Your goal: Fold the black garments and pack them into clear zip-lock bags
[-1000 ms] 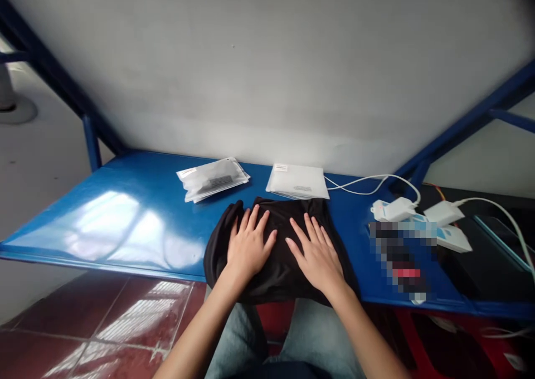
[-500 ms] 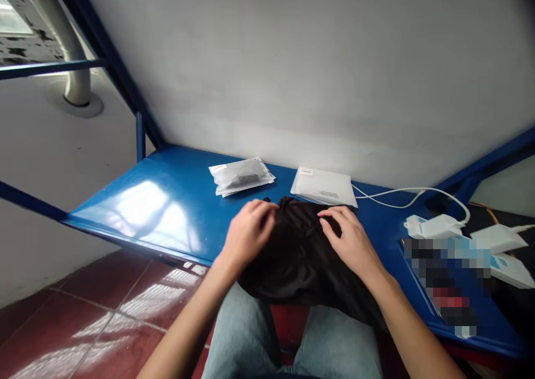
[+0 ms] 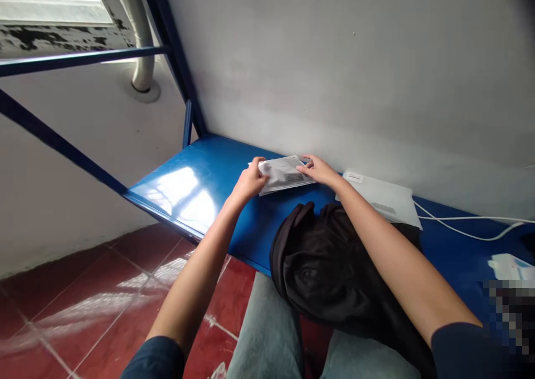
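A small stack of frosted plastic bags (image 3: 281,174), with a printed block on the top one, lies on the blue tabletop near the wall. My left hand (image 3: 251,179) grips its left end, thumb on top. At the right end, my right hand (image 3: 317,170) pinches the edge between thumb and fingers. Whether the stack is lifted off the surface, I cannot tell. A black cloth (image 3: 317,262) lies crumpled over the table's front edge and my lap, beneath my right forearm.
A second pile of frosted bags (image 3: 378,195) lies right of my right hand by the wall. White cables (image 3: 472,228) run to a white box-like item (image 3: 512,268) at the right. Blue metal bars (image 3: 62,60) frame the table's (image 3: 225,150) left end.
Both hands have left the black cloth and reached forward to the stack of bags, taking hold of its two ends. The view has turned left.
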A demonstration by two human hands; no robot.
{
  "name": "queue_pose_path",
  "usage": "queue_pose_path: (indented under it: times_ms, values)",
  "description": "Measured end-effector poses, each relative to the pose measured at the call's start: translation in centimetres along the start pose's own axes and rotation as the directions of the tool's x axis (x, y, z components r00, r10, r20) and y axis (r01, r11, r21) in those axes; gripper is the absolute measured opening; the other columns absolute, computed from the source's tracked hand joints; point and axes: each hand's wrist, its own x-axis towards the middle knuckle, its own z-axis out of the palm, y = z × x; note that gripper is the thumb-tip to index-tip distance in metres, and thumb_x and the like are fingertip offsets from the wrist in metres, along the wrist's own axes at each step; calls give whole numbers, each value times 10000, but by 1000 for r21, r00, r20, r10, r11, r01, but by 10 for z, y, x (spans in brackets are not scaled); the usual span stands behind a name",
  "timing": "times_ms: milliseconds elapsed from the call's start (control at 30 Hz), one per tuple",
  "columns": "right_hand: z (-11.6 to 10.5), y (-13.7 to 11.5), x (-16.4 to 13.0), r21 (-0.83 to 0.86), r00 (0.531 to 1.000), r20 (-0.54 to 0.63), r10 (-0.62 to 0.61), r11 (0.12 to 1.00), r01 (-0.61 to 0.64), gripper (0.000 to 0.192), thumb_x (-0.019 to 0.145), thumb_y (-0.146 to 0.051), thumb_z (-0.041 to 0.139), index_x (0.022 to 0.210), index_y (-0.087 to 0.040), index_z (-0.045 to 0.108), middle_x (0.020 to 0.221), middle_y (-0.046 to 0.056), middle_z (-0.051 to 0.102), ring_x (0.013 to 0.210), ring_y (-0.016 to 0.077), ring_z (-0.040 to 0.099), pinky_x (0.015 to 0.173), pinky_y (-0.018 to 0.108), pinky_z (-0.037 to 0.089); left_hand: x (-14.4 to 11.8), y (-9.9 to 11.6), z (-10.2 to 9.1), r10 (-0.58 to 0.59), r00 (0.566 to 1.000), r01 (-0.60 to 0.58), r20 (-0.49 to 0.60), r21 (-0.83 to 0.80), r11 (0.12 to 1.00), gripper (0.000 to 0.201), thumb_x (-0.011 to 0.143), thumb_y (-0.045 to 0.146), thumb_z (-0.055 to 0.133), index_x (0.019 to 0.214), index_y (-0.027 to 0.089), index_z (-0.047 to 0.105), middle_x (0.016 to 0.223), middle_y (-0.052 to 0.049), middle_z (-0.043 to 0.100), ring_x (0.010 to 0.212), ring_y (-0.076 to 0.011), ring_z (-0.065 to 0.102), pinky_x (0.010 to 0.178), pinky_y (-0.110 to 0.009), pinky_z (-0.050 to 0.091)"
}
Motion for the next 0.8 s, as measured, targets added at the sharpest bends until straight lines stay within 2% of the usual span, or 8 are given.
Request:
queue_pose_path:
  times_ms: [167,333,433,500,567,633,733,800]
  values:
    - [-41,-12,-43,124,998,-63,-23,992,30,578,884,-329,730,1419,-174,575,1057,79,686,820,163,661,828,365,582,-22,56,-18,292,950,-312,-111,-303,900,326,942,139,525,1234,190,662,764,18,549,646,-109,490,688,-243,442]
    - [-106,-8,-151,169,923,-342,-175,955,244,423,876,-428,760,1260,-260,696,1214,77,691,1106,232,655,980,401,547,-79,119,-12,480,867,-486,-136,-448,751,287,1005,182,462,1218,212,651,795,12,524,721,-123,508,696,-232,458]
    - [-126,19,-233,125,937,-346,-46,988,95,381,909,-476,712,1225,-264,712,1121,79,719,966,230,699,878,397,594,-117,125,23,514,858,-492,-8,-299,817,289,1023,185,446,1240,242,629,844,-2,564,752,-145,547,723,-259,481]
    - [-128,41,-282,-15,946,-324,-25,1000,21,358,937,-496,658,1186,-252,739,1138,95,702,965,240,702,881,409,598,-139,119,54,474,880,-474,42,-4,881,256,1017,188,478,1202,238,648,912,-35,592,813,-183,578,739,-302,483]
    - [-126,60,-318,-159,929,-366,-57,987,-2,325,982,-466,586,1165,-254,749,1188,100,681,1067,256,685,976,433,565,-157,113,83,444,895,-436,33,273,858,221,1023,206,488,1144,229,672,982,-70,605,914,-233,594,788,-358,486]
    - [-123,72,-342,-238,927,-362,-99,971,11,295,1015,-403,527,1166,-270,744,1218,89,677,1144,257,665,1039,438,534,-170,115,106,521,845,-528,119,341,778,188,1039,266,506,1123,243,673,1025,-70,615,963,-241,600,828,-375,491]
    - [-120,80,-357,-284,956,-250,-152,956,78,281,1023,-320,499,1180,-294,730,1221,68,694,1163,251,660,1030,431,543,-179,132,126,678,670,-742,303,269,614,228,1008,363,604,1215,274,638,1140,-64,625,1054,-248,597,887,-387,495]
    - [-119,81,-357,-312,957,-221,-190,943,115,284,1024,-289,492,1189,-292,723,1198,64,709,1151,251,660,1014,435,550,-179,145,133,707,615,-788,348,289,543,330,975,359,660,1291,280,606,1225,-75,624,1137,-278,581,929,-426,490]
